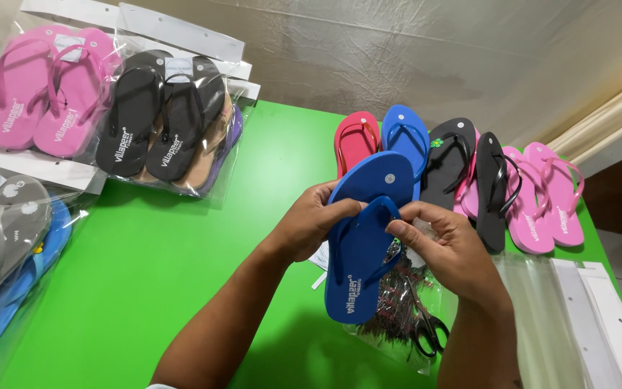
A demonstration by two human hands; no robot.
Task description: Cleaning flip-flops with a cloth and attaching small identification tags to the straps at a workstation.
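Both hands clamped on blue flip-flop pair mid-surface: left hand grips left side, right hand pinches strap. Long axis runs toward far edge.

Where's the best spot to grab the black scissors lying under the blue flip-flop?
Take the black scissors by the looped handles, coming from the near table edge. The handles lie exposed toward the person, while the blades run up under the blue flip-flop and right hand.
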